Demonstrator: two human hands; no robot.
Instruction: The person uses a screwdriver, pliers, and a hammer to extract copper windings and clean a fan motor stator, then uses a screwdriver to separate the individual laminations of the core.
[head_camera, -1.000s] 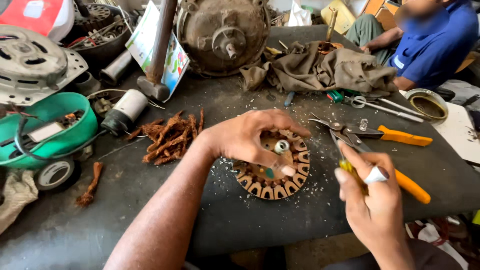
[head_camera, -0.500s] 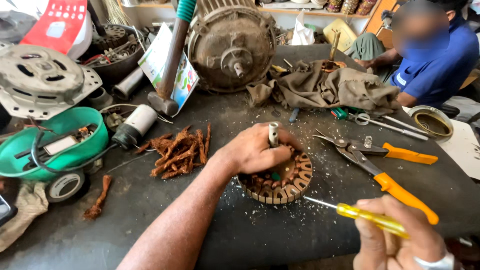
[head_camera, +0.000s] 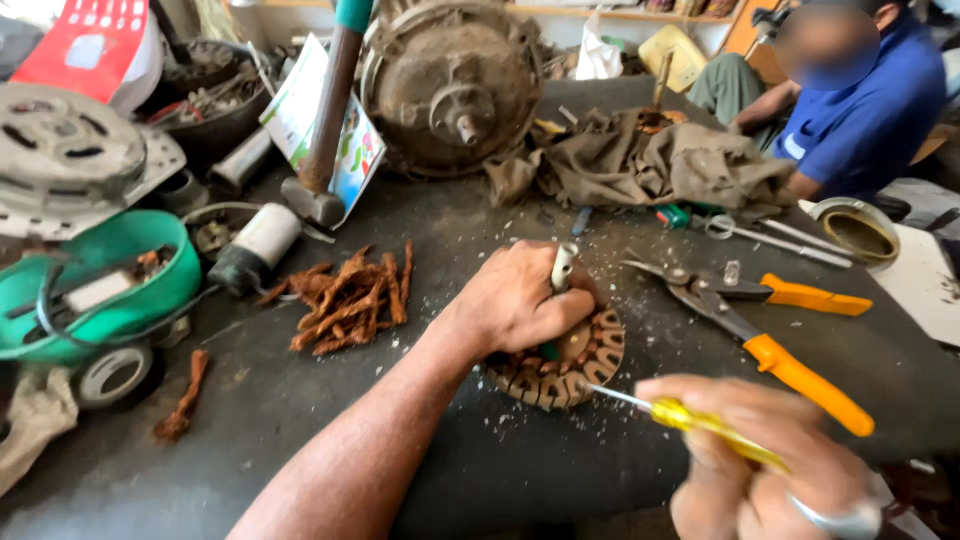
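My left hand (head_camera: 525, 300) grips a round motor stator (head_camera: 585, 362) with copper-brown slots, flat on the dark table (head_camera: 300, 440). A short metal shaft (head_camera: 564, 265) stands up out of my fist. My right hand (head_camera: 770, 465), blurred at the lower right, holds a yellow-handled screwdriver (head_camera: 700, 420) whose thin tip touches the stator's near rim. A heap of pulled copper wire bundles (head_camera: 345, 295) lies just left of my left hand.
Orange-handled snips (head_camera: 760, 330) lie right of the stator. A large motor housing (head_camera: 450, 85), a hammer (head_camera: 325, 110), a green tub (head_camera: 110, 275), a crumpled rag (head_camera: 660, 160) and a tape roll (head_camera: 855, 230) crowd the back. A person in a blue shirt (head_camera: 870, 110) sits far right.
My left hand has shifted its hold on the stator, and the shaft now sticks out of the fist. My right hand brought the screwdriver tip in against the stator's rim.
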